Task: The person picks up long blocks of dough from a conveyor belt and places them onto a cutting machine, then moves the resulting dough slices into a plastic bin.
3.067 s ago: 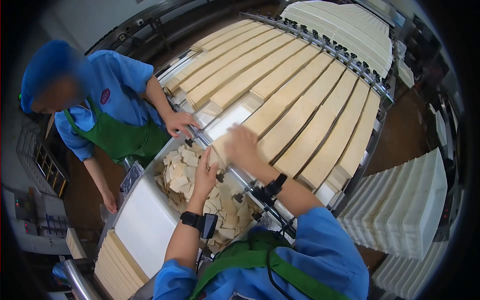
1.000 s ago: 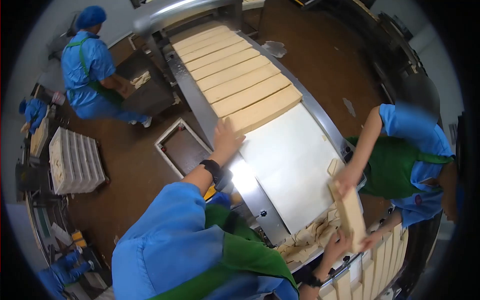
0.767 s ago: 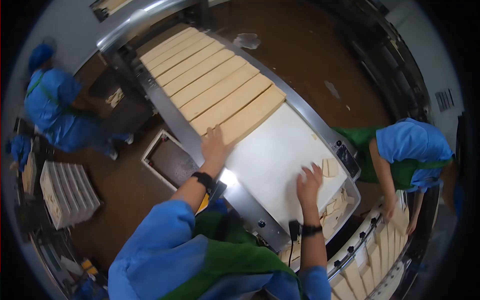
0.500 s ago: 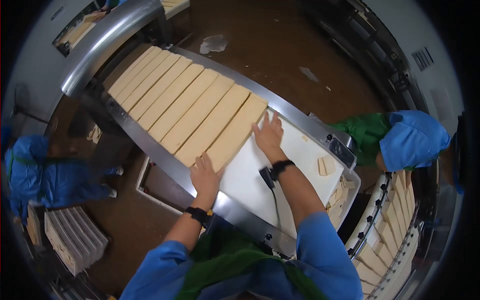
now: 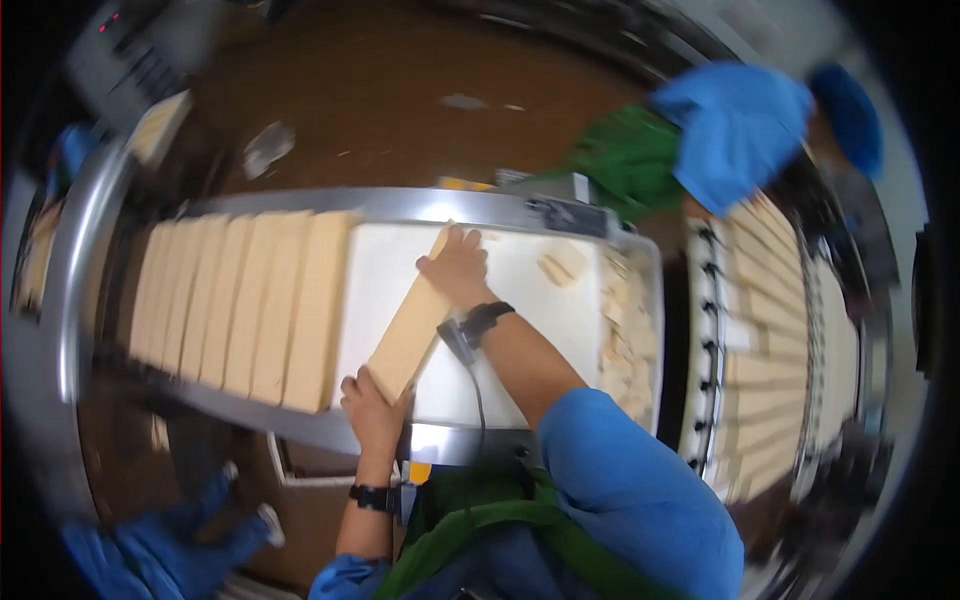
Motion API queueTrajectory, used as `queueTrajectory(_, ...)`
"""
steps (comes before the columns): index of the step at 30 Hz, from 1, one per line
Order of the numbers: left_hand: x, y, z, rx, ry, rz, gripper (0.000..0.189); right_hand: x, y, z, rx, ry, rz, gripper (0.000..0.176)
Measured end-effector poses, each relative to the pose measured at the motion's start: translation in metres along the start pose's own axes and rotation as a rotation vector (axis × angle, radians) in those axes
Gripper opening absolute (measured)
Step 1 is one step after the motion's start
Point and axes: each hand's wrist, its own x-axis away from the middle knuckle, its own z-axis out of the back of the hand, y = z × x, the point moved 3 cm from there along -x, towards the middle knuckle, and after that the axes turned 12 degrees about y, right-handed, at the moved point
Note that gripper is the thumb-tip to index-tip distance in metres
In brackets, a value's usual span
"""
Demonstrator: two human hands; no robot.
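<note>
While steadying the long tan slab (image 5: 408, 325) end to end, clasping it with left hand (image 5: 372, 405) and right hand (image 5: 455, 265), askew over the white belt (image 5: 375, 255).

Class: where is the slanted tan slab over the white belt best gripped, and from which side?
Likely by its two short ends, as the slab is long and narrow: left hand at the near end, right hand at the far.

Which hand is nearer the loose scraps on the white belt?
Right. The right hand grips the slab at its far end near the scraps; the left hand holds its near end, farther off.
</note>
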Motion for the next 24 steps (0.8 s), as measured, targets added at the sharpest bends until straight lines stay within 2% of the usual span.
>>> queueTrajectory(1, 0.006, 0.009, -0.004, 0.115, -0.077, -0.055, 0.079, 0.001, 0.023, 0.029, -0.002, -0.049, -0.098, 0.071)
queueTrajectory(3, 0.018, 0.033, -0.016, 0.328, -0.251, -0.153, 0.082, -0.001, 0.092, 0.051, 0.076, 0.172, -0.155, 0.074)
queueTrajectory(4, 0.025, 0.053, -0.021, 0.317, -0.36, -0.16, 0.083, 0.002, 0.123, 0.064, 0.123, 0.27, -0.18, 0.076)
queueTrajectory(5, 0.036, 0.075, -0.024, 0.295, -0.464, -0.164, 0.084, 0.011, 0.136, 0.095, 0.213, 0.205, -0.216, 0.083)
queueTrajectory(6, 0.045, 0.094, -0.028, 0.261, -0.558, -0.162, 0.084, 0.016, 0.165, 0.106, 0.119, 0.224, -0.301, 0.085)
queueTrajectory(7, 0.053, 0.108, -0.037, 0.188, -0.517, -0.287, 0.081, 0.023, 0.193, 0.112, 0.024, 0.247, -0.37, 0.086)
queueTrajectory(12, 0.088, 0.187, -0.067, 0.378, -0.353, -0.452, 0.074, 0.068, 0.311, 0.176, -0.298, 0.449, -0.668, 0.089)
queueTrajectory(13, 0.095, 0.206, -0.068, 0.418, -0.328, -0.489, 0.074, 0.077, 0.331, 0.196, -0.29, 0.583, -0.68, 0.087)
queueTrajectory(19, 0.133, 0.358, -0.07, 0.647, -0.296, -0.71, 0.077, 0.098, 0.452, 0.327, -0.346, 0.873, -0.761, 0.085)
queueTrajectory(22, 0.144, 0.418, -0.081, 0.72, -0.239, -0.818, 0.076, 0.08, 0.522, 0.354, -0.323, 0.862, -0.872, 0.085)
queueTrajectory(23, 0.147, 0.437, -0.087, 0.769, -0.213, -0.883, 0.07, 0.076, 0.539, 0.363, -0.257, 0.871, -0.889, 0.082)
queueTrajectory(24, 0.147, 0.454, -0.094, 0.789, -0.243, -0.911, 0.068, 0.07, 0.556, 0.371, -0.181, 0.738, -0.903, 0.078)
